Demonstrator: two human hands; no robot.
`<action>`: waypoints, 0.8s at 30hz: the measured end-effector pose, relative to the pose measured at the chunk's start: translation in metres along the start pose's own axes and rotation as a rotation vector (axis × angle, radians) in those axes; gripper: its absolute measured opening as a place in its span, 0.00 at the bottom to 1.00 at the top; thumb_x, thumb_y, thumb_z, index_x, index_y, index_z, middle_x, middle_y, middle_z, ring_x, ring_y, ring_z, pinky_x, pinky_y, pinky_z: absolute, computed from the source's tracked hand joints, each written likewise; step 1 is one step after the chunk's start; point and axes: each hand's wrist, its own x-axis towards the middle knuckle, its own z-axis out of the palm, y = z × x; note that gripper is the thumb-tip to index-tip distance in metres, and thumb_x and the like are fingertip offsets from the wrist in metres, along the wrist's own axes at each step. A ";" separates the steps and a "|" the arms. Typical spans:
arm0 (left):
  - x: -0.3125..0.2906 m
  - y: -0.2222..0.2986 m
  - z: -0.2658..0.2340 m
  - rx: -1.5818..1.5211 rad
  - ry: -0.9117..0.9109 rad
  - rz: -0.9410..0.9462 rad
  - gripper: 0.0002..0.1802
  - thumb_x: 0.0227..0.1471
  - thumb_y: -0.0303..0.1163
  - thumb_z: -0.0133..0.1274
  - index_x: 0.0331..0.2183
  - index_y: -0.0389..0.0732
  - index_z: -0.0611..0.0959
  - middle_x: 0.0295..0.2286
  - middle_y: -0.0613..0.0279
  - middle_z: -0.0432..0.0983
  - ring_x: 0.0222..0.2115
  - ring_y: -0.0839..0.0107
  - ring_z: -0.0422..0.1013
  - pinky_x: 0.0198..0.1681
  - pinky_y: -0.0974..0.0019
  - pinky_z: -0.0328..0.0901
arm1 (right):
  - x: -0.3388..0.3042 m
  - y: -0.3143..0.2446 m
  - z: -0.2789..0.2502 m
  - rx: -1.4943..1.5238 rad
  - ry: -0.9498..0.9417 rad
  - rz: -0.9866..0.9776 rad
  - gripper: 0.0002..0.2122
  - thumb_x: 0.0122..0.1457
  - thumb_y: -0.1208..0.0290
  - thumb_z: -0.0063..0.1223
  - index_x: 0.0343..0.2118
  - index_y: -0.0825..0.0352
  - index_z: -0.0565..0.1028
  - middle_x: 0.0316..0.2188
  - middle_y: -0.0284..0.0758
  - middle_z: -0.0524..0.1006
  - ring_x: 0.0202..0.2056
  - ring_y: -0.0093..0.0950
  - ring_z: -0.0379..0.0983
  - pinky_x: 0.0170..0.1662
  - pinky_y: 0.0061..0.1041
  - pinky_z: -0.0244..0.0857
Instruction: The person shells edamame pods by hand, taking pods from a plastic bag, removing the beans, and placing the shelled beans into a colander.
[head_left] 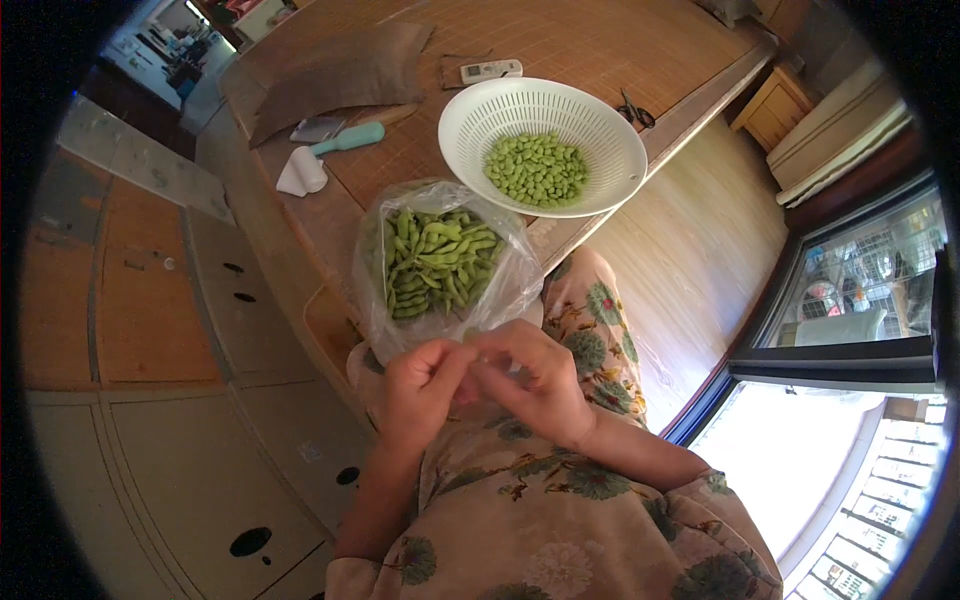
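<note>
My left hand (426, 385) and my right hand (533, 378) meet over my lap, fingers closed and tips pressed together. A small bit of green shows between the fingertips, a soybean pod (471, 333) mostly hidden by them. Just beyond the hands, a clear plastic bag (519, 262) stands open at the table's edge, full of green soybean pods (440, 260). Farther off to the right, a white slotted colander (465, 125) holds a heap of shelled green beans (537, 170); neither hand touches it.
On the wooden table (580, 40) lie a remote control (491, 71), black scissors (635, 109), a light green handled tool (350, 138), a white roll (306, 170) and a brown cloth (350, 65). Cabinets (160, 290) stand at left; a window (850, 300) is at right.
</note>
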 end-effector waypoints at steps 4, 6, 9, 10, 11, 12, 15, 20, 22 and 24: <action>0.000 -0.001 0.000 0.056 0.047 0.053 0.08 0.56 0.28 0.54 0.26 0.34 0.80 0.17 0.70 0.73 0.18 0.84 0.68 0.20 0.79 0.62 | 0.000 0.003 0.001 -0.049 -0.017 -0.065 0.12 0.50 0.83 0.58 0.39 0.71 0.75 0.30 0.39 0.74 0.31 0.33 0.73 0.32 0.27 0.68; -0.001 0.000 0.002 0.074 0.063 0.069 0.08 0.55 0.28 0.54 0.26 0.34 0.80 0.17 0.70 0.73 0.18 0.85 0.67 0.20 0.79 0.61 | -0.001 0.005 0.002 -0.027 -0.022 -0.036 0.12 0.50 0.82 0.58 0.39 0.71 0.75 0.30 0.40 0.73 0.31 0.34 0.73 0.32 0.27 0.68; -0.004 0.001 0.007 0.068 0.100 0.058 0.08 0.55 0.28 0.54 0.26 0.34 0.80 0.18 0.71 0.73 0.18 0.85 0.67 0.21 0.79 0.62 | -0.003 0.005 0.004 0.003 -0.002 -0.022 0.12 0.50 0.83 0.58 0.39 0.70 0.75 0.30 0.40 0.73 0.31 0.34 0.73 0.32 0.28 0.68; -0.005 0.002 0.008 0.046 0.119 0.033 0.08 0.55 0.28 0.55 0.27 0.34 0.81 0.19 0.71 0.73 0.19 0.85 0.66 0.21 0.79 0.62 | -0.003 0.005 0.004 0.003 -0.003 -0.023 0.12 0.50 0.83 0.58 0.39 0.70 0.75 0.30 0.40 0.73 0.31 0.34 0.73 0.32 0.28 0.68; -0.005 0.002 0.010 0.046 0.120 0.034 0.08 0.55 0.28 0.55 0.27 0.34 0.81 0.19 0.71 0.73 0.19 0.85 0.66 0.21 0.79 0.62 | -0.002 0.005 0.005 0.000 0.013 -0.032 0.11 0.50 0.83 0.58 0.37 0.70 0.74 0.30 0.39 0.73 0.31 0.34 0.72 0.32 0.28 0.68; -0.005 0.001 0.010 0.043 0.127 0.032 0.08 0.55 0.29 0.54 0.27 0.34 0.81 0.19 0.71 0.73 0.19 0.85 0.67 0.22 0.79 0.62 | -0.002 0.005 0.005 -0.004 0.028 -0.041 0.10 0.50 0.83 0.58 0.36 0.70 0.74 0.29 0.39 0.73 0.31 0.34 0.72 0.33 0.28 0.68; -0.005 0.000 0.014 0.001 0.149 0.026 0.09 0.55 0.29 0.54 0.27 0.34 0.81 0.20 0.71 0.74 0.20 0.85 0.67 0.23 0.78 0.63 | -0.002 0.010 0.004 -0.067 0.024 -0.057 0.08 0.50 0.82 0.58 0.34 0.70 0.73 0.30 0.39 0.73 0.31 0.34 0.72 0.34 0.27 0.68; 0.000 -0.019 0.008 -0.038 0.172 0.077 0.11 0.58 0.31 0.51 0.28 0.33 0.80 0.20 0.65 0.75 0.19 0.78 0.69 0.24 0.73 0.66 | 0.005 0.008 -0.002 -0.059 0.057 -0.045 0.08 0.50 0.83 0.57 0.33 0.70 0.72 0.30 0.39 0.73 0.31 0.32 0.72 0.35 0.25 0.67; -0.001 -0.016 0.009 -0.093 0.165 0.014 0.11 0.57 0.31 0.52 0.29 0.32 0.80 0.20 0.63 0.75 0.19 0.77 0.70 0.24 0.73 0.66 | 0.018 0.015 -0.013 -0.102 0.150 -0.079 0.08 0.50 0.83 0.55 0.33 0.70 0.72 0.31 0.38 0.74 0.31 0.30 0.72 0.35 0.24 0.67; -0.003 -0.013 0.008 -0.047 0.175 0.008 0.11 0.57 0.31 0.52 0.30 0.32 0.81 0.20 0.63 0.75 0.19 0.77 0.70 0.24 0.73 0.66 | 0.048 0.019 -0.029 -0.189 0.250 -0.103 0.08 0.50 0.84 0.55 0.33 0.69 0.72 0.30 0.38 0.74 0.31 0.30 0.73 0.35 0.24 0.67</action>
